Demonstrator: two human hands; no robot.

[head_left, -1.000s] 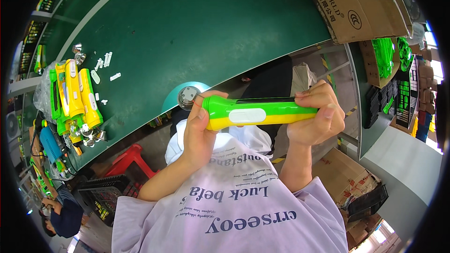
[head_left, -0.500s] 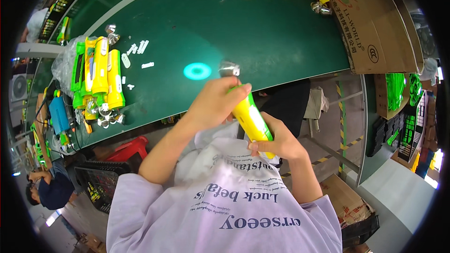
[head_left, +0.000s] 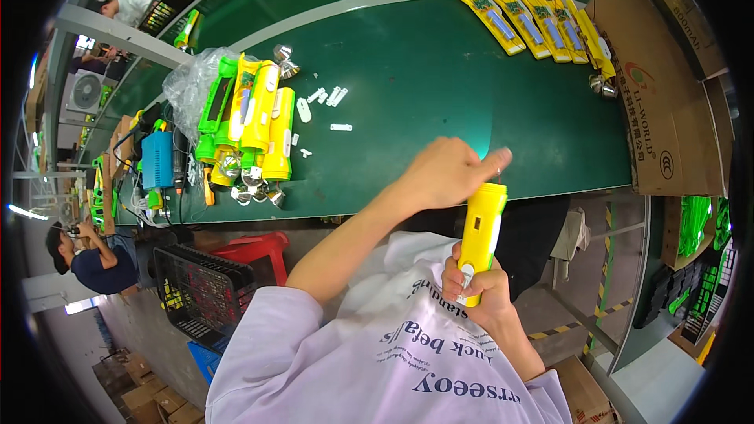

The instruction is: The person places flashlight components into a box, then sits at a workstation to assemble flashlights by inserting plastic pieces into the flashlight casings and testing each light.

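Note:
A yellow flashlight body (head_left: 481, 228) with a green edge stands nearly upright in front of my chest. My right hand (head_left: 488, 292) is wrapped round its lower end, thumb near a white switch. At the open top end is my left hand (head_left: 448, 175), fingers curled and thumb pointing right. What those fingers hold is hidden; a thin wire shows between hand and body. Beyond the hand, a patch of cyan light falls on the green table (head_left: 377, 157). The silver reflector seen earlier is out of sight.
Yellow and green flashlight bodies (head_left: 255, 114) lie piled at the left, near silver reflectors (head_left: 253, 187) and small white parts (head_left: 338, 96). Opened yellow flashlight halves (head_left: 534, 25) line the far right beside a cardboard box (head_left: 667, 110). A red stool (head_left: 259, 251) stands below the table edge.
The view has swung left. The flashlight has turned more upright, my left hand now covers the reflector, and the ring of light on the table has become a partial patch beyond that hand.

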